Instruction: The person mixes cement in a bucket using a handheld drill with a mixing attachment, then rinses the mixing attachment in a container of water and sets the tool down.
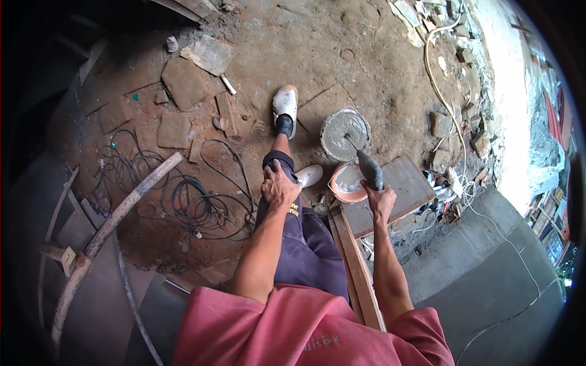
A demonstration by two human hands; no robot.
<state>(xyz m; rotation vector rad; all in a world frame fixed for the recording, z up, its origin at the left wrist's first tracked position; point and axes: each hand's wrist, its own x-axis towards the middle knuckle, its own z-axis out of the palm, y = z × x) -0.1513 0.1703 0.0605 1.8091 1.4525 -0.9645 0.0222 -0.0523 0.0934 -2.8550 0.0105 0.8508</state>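
Evidently we are partway through stirring: the grey mix [339, 129] in the bucket [325, 146] looks wet and fairly even, with our power mixer [368, 168] not yet lifted out. Our right hand [380, 200] clenches it; our left hand [281, 186] spreads over the trouser leg [292, 235].
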